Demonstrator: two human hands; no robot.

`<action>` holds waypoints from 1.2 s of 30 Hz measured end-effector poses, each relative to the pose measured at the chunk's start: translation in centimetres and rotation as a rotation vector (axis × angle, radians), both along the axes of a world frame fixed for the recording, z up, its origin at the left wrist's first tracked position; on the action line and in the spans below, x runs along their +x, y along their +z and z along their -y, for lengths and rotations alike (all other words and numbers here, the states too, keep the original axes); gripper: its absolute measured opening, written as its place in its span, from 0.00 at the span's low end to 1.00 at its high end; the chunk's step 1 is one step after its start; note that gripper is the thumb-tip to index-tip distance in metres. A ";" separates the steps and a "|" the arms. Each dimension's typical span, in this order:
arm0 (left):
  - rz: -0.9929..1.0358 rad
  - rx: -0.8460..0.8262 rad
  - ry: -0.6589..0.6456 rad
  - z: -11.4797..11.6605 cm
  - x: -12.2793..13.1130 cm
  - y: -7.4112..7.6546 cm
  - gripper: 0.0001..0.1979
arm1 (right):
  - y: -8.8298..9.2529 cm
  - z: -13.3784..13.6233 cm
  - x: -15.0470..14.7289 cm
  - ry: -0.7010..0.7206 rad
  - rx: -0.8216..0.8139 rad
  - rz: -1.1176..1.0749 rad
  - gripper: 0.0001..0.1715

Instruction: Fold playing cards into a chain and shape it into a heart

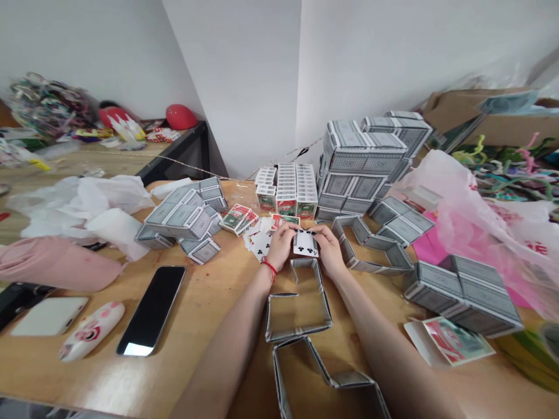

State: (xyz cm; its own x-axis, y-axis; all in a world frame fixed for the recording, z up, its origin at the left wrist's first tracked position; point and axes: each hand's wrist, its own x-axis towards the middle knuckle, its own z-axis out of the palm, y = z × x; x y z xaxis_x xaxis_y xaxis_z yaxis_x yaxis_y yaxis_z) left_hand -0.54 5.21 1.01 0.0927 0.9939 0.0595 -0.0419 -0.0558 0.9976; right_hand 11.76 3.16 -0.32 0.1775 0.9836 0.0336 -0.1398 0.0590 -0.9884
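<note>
Both my hands meet over the middle of the wooden table (209,308). My left hand (279,247), with a red string on its wrist, and my right hand (331,249) pinch a face-up playing card (305,242) showing clubs between them. Just below the card stands a zigzag wall of folded cards (301,297) that runs toward me. More loose cards (258,243) lie face up by my left hand. Boxed card packs (287,198) are stacked in rows right behind.
Blocks built of cards stand at left (183,216), back right (367,160) and right (467,294). A black phone (152,309), a white power bank (49,316) and a patterned case (91,330) lie at left. A pink plastic bag (480,221) is at right.
</note>
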 end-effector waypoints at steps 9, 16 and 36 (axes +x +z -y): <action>0.061 -0.001 0.078 0.2 0.4 0.8 0.08 | 1.2 0.5 -0.5 0.121 -0.175 -0.387 0.05; 0.099 0.020 0.093 0.2 0.4 0.7 0.08 | 1.6 0.5 -0.4 0.219 -0.228 -0.542 0.07; 0.182 -0.089 -0.006 -0.2 -0.6 0.5 0.09 | 0.9 0.3 0.1 0.282 -0.275 -0.490 0.13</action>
